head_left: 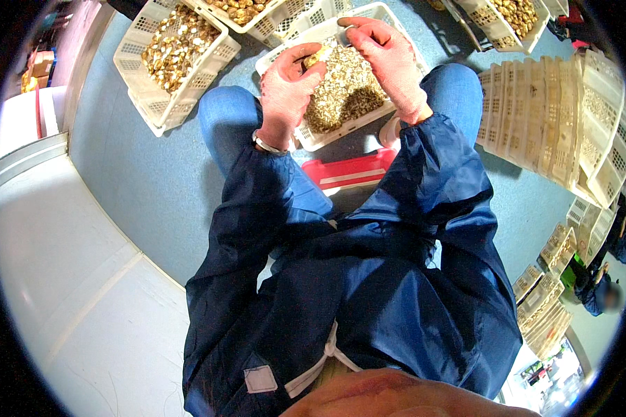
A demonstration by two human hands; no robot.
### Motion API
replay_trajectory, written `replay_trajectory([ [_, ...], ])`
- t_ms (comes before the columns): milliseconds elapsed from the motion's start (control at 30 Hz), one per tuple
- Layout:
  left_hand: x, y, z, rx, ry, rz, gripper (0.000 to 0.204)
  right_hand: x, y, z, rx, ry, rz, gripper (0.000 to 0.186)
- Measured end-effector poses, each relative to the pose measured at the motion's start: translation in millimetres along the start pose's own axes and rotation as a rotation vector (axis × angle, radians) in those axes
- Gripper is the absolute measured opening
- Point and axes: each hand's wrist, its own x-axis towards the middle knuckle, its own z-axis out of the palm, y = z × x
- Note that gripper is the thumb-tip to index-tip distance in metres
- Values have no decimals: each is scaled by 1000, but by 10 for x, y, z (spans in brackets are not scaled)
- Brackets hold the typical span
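Note:
In front of me stands a white plastic crate (313, 144), its inside heaped with small pale and brown bits (341, 76). Above its left part my left hand (287, 94), in a pink glove with dark fingertips, is closed on a yellowish-brown lump that looks like a mushroom (318, 56). My right hand (391, 66), gloved the same way, hangs over the crate's far right side. Its thumb and fingers are bent together in a pinch, and whatever lies between them is too small to tell.
A white crate of brown and pale mushroom-like pieces (177, 52) stands at the left. Other filled crates (242, 10) are at the far side. To the right lies a nested stack of crates (535, 115). A red object (348, 169) sits between my legs; a white wall panel (83, 271) runs along the left.

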Motion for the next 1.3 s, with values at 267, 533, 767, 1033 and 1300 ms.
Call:
replay_trajectory([
  [267,3,-40,13,-14,11,83,37,-74,-80,-20,128,-129,181,27],
  [533,39,-87,-84,-238,-43,-108,33,-98,-106,58,81,-123,122,28],
  [767,18,-60,-106,12,-216,-16,44,-90,-51,9,82,-202,60,26],
  [1033,7,16,-121,-159,-163,-229,46,-73,-93,-77,-14,-264,-89,20],
  [1300,21,79,-103,-61,-163,-190,43,-75,-109,-70,-71,-257,-80,17],
])
